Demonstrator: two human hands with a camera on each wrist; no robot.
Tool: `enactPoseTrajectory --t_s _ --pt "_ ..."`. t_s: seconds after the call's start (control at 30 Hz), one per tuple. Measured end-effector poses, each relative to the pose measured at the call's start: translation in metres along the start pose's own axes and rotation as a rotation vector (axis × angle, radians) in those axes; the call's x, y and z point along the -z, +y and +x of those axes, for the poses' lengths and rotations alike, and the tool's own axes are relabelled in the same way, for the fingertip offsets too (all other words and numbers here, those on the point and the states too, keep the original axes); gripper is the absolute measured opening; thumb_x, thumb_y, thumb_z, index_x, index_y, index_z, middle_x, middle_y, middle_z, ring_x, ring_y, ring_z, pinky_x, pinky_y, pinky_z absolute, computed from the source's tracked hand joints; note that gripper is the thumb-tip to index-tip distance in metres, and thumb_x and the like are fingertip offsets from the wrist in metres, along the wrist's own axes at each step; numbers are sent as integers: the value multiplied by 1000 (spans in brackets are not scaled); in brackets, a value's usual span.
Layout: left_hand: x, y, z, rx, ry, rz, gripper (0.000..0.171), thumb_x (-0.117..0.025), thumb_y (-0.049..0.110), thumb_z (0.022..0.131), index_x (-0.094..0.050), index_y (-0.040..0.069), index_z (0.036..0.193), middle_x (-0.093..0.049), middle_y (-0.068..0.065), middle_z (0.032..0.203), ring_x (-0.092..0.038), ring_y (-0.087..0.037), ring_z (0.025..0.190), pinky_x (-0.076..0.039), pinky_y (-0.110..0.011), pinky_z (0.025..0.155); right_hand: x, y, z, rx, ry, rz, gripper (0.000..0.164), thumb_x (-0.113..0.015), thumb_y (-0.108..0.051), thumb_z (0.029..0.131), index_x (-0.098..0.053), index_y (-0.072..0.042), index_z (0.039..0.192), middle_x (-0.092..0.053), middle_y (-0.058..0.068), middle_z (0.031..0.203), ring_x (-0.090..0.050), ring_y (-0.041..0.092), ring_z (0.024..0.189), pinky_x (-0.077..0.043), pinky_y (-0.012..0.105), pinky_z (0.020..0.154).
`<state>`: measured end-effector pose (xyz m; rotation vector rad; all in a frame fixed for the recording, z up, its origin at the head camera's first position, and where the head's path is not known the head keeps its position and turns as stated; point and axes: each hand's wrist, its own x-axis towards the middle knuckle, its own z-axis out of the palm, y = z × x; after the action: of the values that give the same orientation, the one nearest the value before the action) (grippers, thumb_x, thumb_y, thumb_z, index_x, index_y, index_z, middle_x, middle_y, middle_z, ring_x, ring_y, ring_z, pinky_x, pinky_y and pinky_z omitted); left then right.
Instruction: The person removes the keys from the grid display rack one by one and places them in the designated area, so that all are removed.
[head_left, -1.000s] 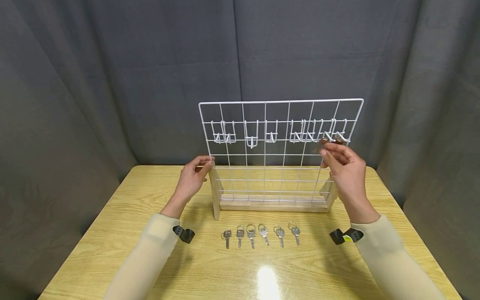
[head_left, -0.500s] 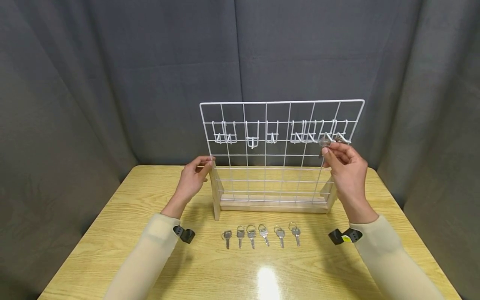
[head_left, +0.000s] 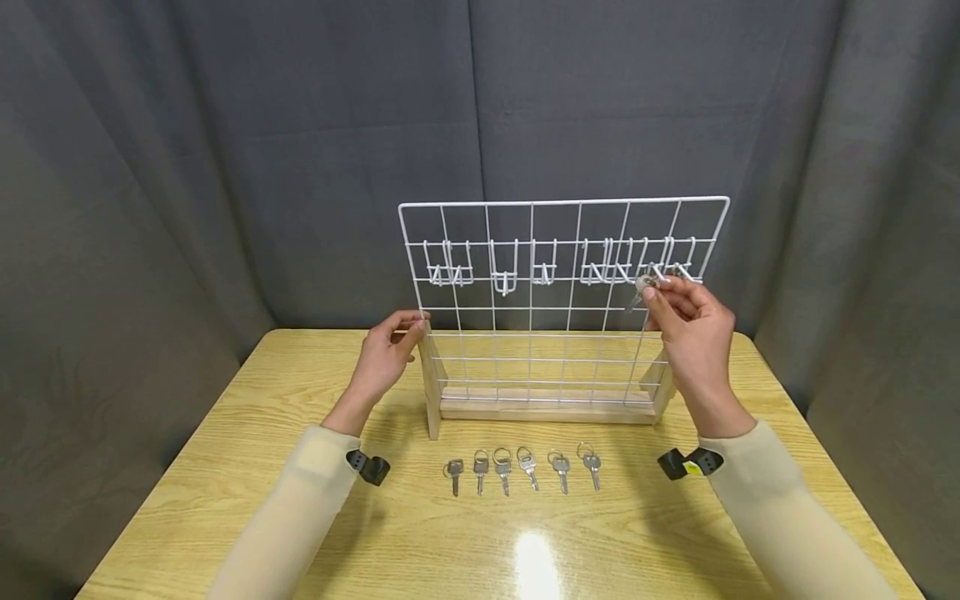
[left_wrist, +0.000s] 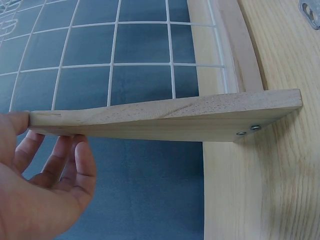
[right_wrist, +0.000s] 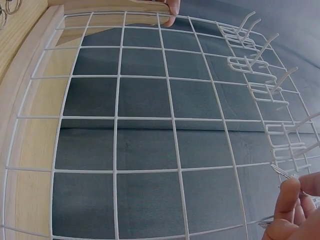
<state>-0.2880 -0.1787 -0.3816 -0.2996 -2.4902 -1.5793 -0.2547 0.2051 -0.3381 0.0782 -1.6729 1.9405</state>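
Note:
My right hand point(head_left: 696, 342) pinches a silver key point(head_left: 642, 287) between thumb and fingertips, right at a white hook point(head_left: 657, 272) near the right end of the wire rack point(head_left: 530, 309). The right wrist view shows the key point(right_wrist: 281, 171) edge-on above the fingertips. Beside that hand, a bit of metal shows at the rightmost hook point(head_left: 684, 272), mostly hidden by the fingers. My left hand point(head_left: 385, 354) grips the top of the rack's left wooden side piece point(left_wrist: 165, 112), thumb on its edge and fingers against its outer face.
Several keys with rings, among them a key point(head_left: 527, 468) near the middle, lie in a row on the wooden table point(head_left: 420, 542) in front of the rack. More white hooks point(head_left: 505, 282) line the grid to the left. Grey curtains point(head_left: 360, 150) surround the table.
The key in my right hand has swung from pointing down to slanting leftward, still by the same hook. My right fingers have shifted slightly; the left hand has kept its place.

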Motion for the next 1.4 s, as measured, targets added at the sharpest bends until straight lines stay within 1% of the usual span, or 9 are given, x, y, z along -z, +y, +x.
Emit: enactPoseTrajectory --t_s 0.13,0.23,0.3,0.6,0.93,1.03,1.17,1.3,1.4 --pt "2 24 -11 6 -8 6 37 -51 24 106 -59 2 134 -63 -23 128 -63 -38 113 -54 -58 89 2 -2 -1 -15 -9 12 14 -78 -6 85 -71 -6 97 -75 -6 87 -63 7 58 -55 16 57" --pt "4 37 -18 4 -11 2 36 -52 22 106 -59 0 133 -63 -24 126 -62 -38 113 -53 -60 90 5 -5 -3 -30 -21 12 16 -79 -7 85 -71 -5 98 -76 -5 89 -62 9 58 -54 16 57" --pt "4 37 -18 8 -12 -2 35 -52 22 106 -60 1 132 -63 -24 127 -62 -38 113 -52 -60 91 6 -6 -5 -29 -29 5 17 -79 -8 85 -71 -4 99 -76 -4 90 -61 9 56 -53 16 56" --pt "4 38 -19 9 -13 -3 35 -52 22 106 -60 2 132 -63 -24 128 -61 -38 114 -52 -61 91 10 -12 -10 17 -38 -23 11 -74 0 87 -72 -1 98 -75 -7 86 -56 9 50 -50 18 52" --pt "4 39 -19 4 -18 20 36 -52 23 106 -60 1 133 -63 -22 128 -62 -37 113 -54 -54 88 13 -18 -18 31 -50 -29 13 -73 0 87 -72 0 100 -74 -7 84 -56 11 51 -48 18 50" --pt "4 38 -18 2 -15 6 36 -52 23 106 -60 1 133 -63 -23 128 -62 -38 113 -53 -58 89 14 -21 -19 39 -52 -21 13 -74 0 87 -72 1 100 -74 -6 83 -56 11 52 -49 18 51" --pt "4 38 -18 -2 -12 1 35 -52 22 106 -60 1 132 -63 -24 126 -62 -38 113 -53 -59 89 14 -25 -22 49 -58 5 13 -74 0 87 -71 2 100 -74 -3 81 -56 12 51 -47 18 49" --pt "4 37 -18 -4 -15 16 35 -52 23 106 -60 2 133 -63 -23 126 -62 -38 113 -54 -55 88 14 -28 -25 37 -68 18 13 -73 1 87 -71 2 100 -74 -3 80 -56 13 51 -44 18 47" --pt "4 37 -18 -5 -16 26 36 -52 24 106 -60 2 133 -63 -23 127 -63 -37 113 -55 -50 85 15 -30 -27 26 -75 -9 14 -75 -1 87 -72 1 100 -74 -4 80 -56 14 52 -42 18 46"
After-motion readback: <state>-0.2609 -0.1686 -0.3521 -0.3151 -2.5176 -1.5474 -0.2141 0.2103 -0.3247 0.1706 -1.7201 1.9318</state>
